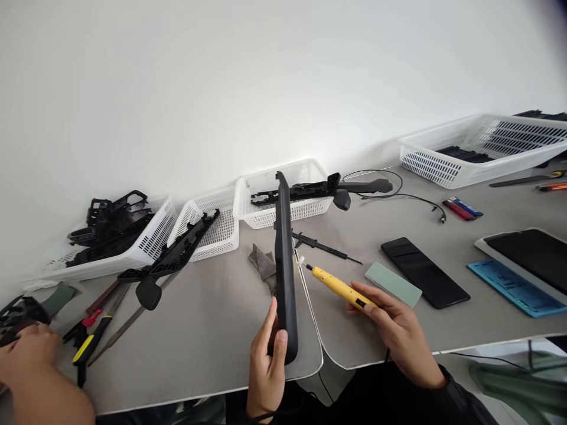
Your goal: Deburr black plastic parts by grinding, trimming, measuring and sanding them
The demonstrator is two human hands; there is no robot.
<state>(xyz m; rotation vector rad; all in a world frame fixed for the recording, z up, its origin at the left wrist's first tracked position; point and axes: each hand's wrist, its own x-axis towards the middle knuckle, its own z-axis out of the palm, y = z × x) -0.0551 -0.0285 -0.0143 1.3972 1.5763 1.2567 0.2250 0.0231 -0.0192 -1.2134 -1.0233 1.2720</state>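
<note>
Grey table: four white baskets are set along its back. Far-left basket [166, 219]: piled with black plastic parts [110, 221]. Second basket [225, 239]: crossed at its rim by a long black part [177, 251]. Third basket [266, 219]: similarly laden. Right-hand basket [425, 167]: dark parts held inside. Crumpled grey cloth [262, 261]; black caliper [325, 246], laid flat; thin black cable [401, 183], loosely looped. Red and blue lighters [463, 209], placed together. Pale green block [393, 284], laid beside a black phone [424, 272]. Blue tray [516, 287], placed beside a white-edged panel [529, 257].
</note>
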